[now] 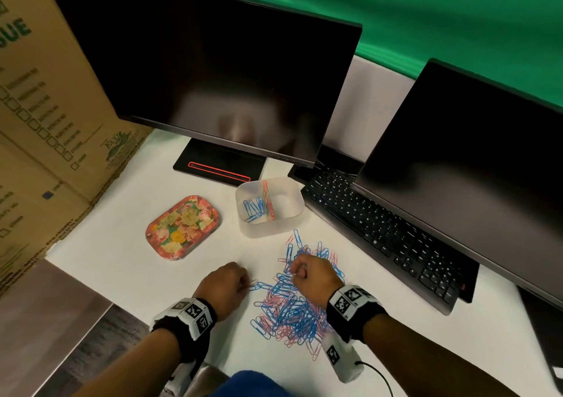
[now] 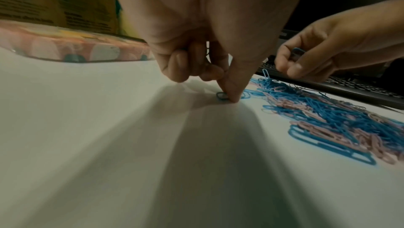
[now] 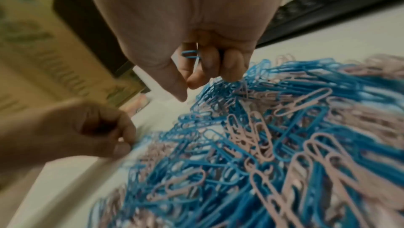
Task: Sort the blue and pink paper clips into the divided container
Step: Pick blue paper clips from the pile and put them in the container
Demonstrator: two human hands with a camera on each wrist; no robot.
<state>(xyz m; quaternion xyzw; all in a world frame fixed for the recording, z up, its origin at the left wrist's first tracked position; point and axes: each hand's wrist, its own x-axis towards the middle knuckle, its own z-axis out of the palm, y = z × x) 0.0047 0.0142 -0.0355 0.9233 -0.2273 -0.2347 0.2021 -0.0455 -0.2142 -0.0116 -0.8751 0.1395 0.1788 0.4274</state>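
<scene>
Head view: mixed pile of blue and pink paper clips point(image 1: 292, 302) on the white worktop point(image 1: 128, 262), near side of the divided container point(image 1: 269, 204), which holds a few blue clips in its left compartment. Left hand point(image 1: 227, 287) pinches a blue clip point(image 2: 221, 96) at the pile's left edge. Right hand point(image 1: 315, 276) is curled over the pile. Risk: tangled clips could drag neighbours, so a pink could ride along. Right wrist view alone shows blue clips point(image 3: 190, 54) already held in the curled fingers point(image 3: 234, 66); the container is out of both wrist views.

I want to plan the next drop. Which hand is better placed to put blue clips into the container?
Right, probably. The right hand already holds blue clips and is closer to the container; the left hand is farther away.
</scene>
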